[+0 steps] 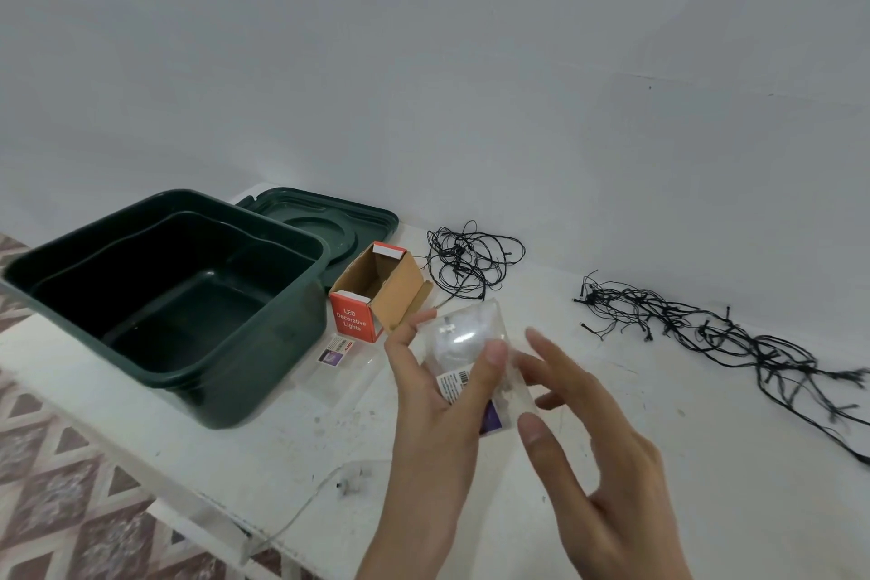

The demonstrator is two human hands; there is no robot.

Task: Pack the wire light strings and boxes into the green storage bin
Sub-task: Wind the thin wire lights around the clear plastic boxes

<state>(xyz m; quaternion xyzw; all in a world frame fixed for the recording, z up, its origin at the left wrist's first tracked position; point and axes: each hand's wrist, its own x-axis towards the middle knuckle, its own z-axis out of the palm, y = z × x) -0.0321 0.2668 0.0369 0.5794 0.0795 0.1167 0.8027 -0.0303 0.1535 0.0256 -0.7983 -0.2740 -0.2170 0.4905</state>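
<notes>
White tabletop [612, 462] under everything. Green storage bin [263, 372] well left of the grip, open, nothing visible inside; lid [358, 217] flat behind it. Long black wire light string [734, 339] sprawled well right of the grip; smaller tangled string [471, 259] beyond it, near the wall. Open cardboard box [376, 292] marked "LED Decorative Lights" just beyond and left of the grip, on its side beside the bin. Clear plastic box [463, 344] up off the tabletop in the left hand [433, 419], grip closed on it, thumb over the front face, fingertip at the far corner. Right hand [598, 462] grip open, fingers spread just right of the box, possibly touching an edge, holding nothing. Second clear sleeve [343, 363] flat, left of the grip. Thin clear wire [301, 509] trailing below and left. Step judged: handling the clear box, nothing packed yet. Next move calls for carrying it left over the bin rim and setting it down inside.
</notes>
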